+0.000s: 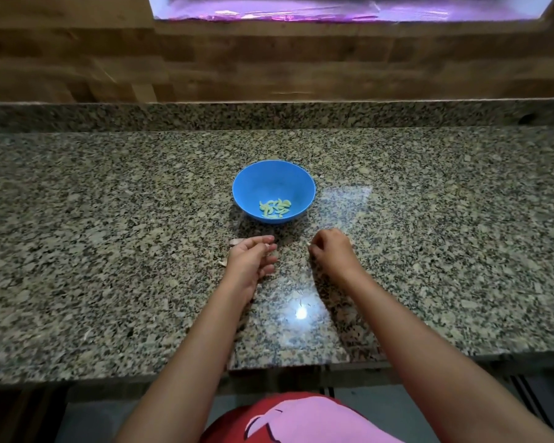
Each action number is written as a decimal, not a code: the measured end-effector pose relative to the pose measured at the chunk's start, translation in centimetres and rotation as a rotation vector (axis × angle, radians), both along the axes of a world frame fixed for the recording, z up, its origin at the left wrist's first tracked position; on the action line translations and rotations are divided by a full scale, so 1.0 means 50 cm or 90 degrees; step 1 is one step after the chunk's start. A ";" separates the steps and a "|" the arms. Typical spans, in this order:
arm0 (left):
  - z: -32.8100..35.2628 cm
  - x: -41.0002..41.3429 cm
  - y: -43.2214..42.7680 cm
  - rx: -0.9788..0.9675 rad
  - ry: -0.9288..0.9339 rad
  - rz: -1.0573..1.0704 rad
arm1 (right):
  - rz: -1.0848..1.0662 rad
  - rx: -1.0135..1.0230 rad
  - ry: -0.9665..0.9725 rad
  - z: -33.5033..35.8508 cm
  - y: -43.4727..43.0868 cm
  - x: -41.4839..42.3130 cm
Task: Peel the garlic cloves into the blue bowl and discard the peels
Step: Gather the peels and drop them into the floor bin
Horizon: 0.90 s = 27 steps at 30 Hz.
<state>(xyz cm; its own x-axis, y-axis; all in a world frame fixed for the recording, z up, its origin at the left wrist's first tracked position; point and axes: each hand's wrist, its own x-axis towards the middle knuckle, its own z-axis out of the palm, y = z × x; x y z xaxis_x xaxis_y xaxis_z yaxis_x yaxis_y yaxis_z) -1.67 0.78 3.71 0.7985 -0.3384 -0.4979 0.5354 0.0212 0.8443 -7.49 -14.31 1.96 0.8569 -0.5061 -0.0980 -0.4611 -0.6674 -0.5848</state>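
The blue bowl (274, 180) sits at twelve o'clock from both hands, peeled cloves (275, 208) in its bottom. Peeling looks done, and gathering peels (234, 242) seems the step in hand; they lie at ten o'clock of the left hand (248, 262), whose fingers are loosely spread and hold nothing. The right hand (331, 251) curls down onto the counter (109, 251); whether it pinches a scrap I cannot tell. The next move calls for sweeping the scraps together.

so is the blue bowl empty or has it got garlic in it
Not empty. The blue bowl sits upright on the counter with a small cluster of peeled cloves at its bottom, far from full.
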 end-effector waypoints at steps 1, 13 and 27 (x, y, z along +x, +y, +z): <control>0.001 0.003 0.004 -0.001 -0.001 0.004 | 0.004 0.011 -0.009 0.005 0.004 -0.003; 0.032 0.025 0.040 -0.042 -0.030 0.034 | -0.022 0.128 -0.234 0.095 0.069 0.032; -0.016 0.028 0.109 0.270 -0.281 -0.039 | -0.019 0.188 -0.180 0.121 0.107 0.048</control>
<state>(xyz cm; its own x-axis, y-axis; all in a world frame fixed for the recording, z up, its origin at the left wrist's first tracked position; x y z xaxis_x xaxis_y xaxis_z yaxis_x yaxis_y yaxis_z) -0.28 6.25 2.90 0.9454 -0.2351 -0.2259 0.1230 -0.3843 0.9150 -5.09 -8.98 8.00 0.8561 -0.5169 -0.0060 -0.2718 -0.4402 -0.8558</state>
